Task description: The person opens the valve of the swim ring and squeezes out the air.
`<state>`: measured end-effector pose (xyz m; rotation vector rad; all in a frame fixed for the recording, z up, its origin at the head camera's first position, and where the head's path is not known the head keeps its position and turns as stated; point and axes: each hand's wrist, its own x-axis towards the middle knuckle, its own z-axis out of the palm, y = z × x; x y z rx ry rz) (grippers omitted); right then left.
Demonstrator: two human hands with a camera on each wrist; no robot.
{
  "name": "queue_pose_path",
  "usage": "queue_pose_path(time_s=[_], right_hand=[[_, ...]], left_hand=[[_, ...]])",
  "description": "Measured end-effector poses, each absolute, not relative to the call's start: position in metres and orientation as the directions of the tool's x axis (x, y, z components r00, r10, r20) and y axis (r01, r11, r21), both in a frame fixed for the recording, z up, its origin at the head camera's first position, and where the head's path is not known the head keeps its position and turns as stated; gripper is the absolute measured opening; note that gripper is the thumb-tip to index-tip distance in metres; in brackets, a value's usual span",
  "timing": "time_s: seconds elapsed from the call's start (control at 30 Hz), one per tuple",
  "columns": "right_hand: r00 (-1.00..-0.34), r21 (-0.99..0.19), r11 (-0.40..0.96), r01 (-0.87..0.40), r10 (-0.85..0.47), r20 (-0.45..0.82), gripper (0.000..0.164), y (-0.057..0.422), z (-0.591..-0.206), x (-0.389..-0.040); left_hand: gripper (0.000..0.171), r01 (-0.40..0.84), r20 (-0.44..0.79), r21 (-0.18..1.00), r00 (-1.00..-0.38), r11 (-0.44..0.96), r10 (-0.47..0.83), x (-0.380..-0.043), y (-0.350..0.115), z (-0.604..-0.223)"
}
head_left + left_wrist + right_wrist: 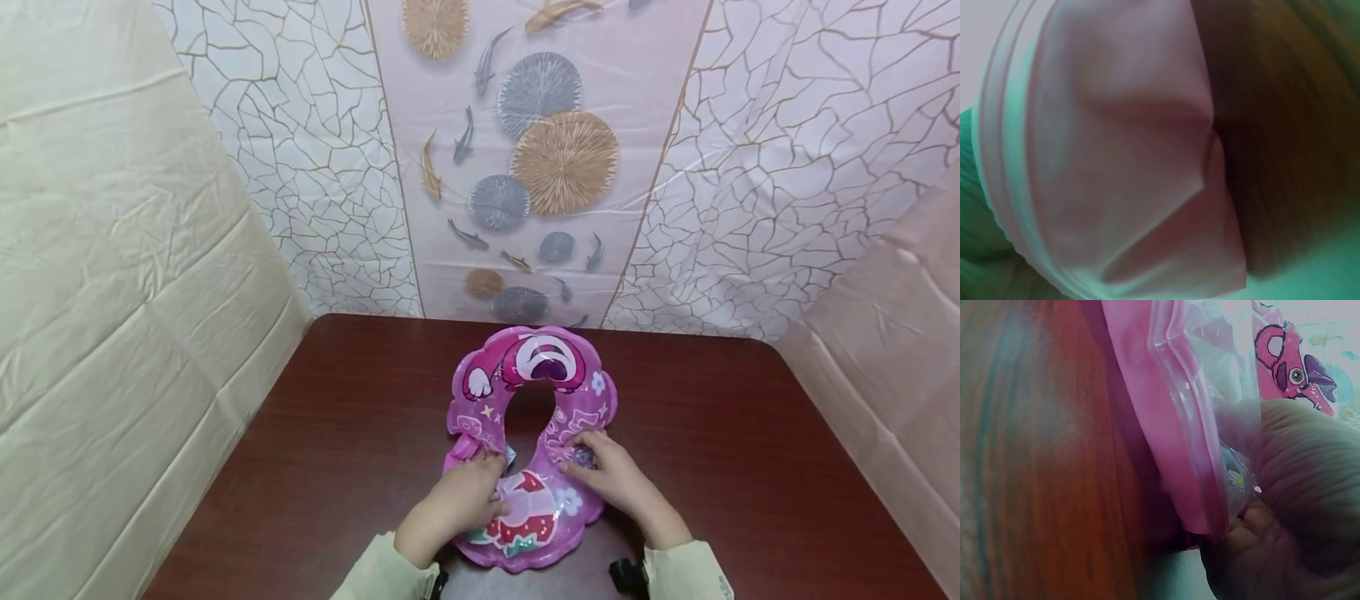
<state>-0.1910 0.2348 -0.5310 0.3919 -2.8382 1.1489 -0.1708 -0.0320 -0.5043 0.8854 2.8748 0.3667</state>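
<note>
A pink inflatable swim ring point(536, 521) with a scalloped edge, a cartoon face at its far side and a strawberry print at its near side lies on the dark table. Its left side is creased and bunched. There my left hand point(467, 493) grips the ring, thumb and fingers pressing into the vinyl. My right hand point(617, 473) pinches the ring's right side around a clear round valve point(583, 457). In the right wrist view, curled fingers point(1260, 531) hold the clear plastic. The left wrist view shows only the ring's pale pink underside point(1129, 144), hiding the left fingers.
The brown wooden table point(345, 433) extends on both sides of the ring. A patterned cloth point(562, 158) with fish and round motifs hangs behind it. Cream cloth point(135, 317) hangs along the left, and another sheet point(900, 333) along the right.
</note>
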Motion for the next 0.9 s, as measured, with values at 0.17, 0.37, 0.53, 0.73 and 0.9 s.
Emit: queue_pose_path(time_s=[0.17, 0.37, 0.53, 0.73, 0.9], right_hand=[[-0.968, -0.676, 0.693, -0.248, -0.206, 0.144, 0.027, 0.2339, -0.5305, -0.1902], [-0.970, -0.680, 0.693, -0.240, -0.204, 0.133, 0.026, 0.2333, -0.5309, -0.1896], [-0.968, -0.679, 0.690, -0.249, -0.208, 0.143, 0.026, 0.2335, -0.5313, -0.1902], [-0.965, -0.668, 0.696, -0.262, -0.211, 0.158, 0.027, 0.2341, -0.5308, -0.1910], [-0.966, -0.673, 0.694, -0.256, -0.210, 0.150, 0.026, 0.2339, -0.5305, -0.1904]], left_hand=[[0.068, 0.536, -0.038, 0.259, -0.826, 0.804, 0.562, -0.1703, -0.0313, -0.5026], [0.068, 0.544, -0.030, 0.245, -0.823, 0.802, 0.567, -0.1698, -0.0316, -0.5048], [0.068, 0.550, -0.022, 0.247, -0.820, 0.798, 0.572, -0.1701, -0.0322, -0.5051], [0.069, 0.555, -0.017, 0.248, -0.817, 0.794, 0.576, -0.1710, -0.0319, -0.5041], [0.069, 0.553, -0.019, 0.252, -0.817, 0.794, 0.576, -0.1707, -0.0320, -0.5033]])
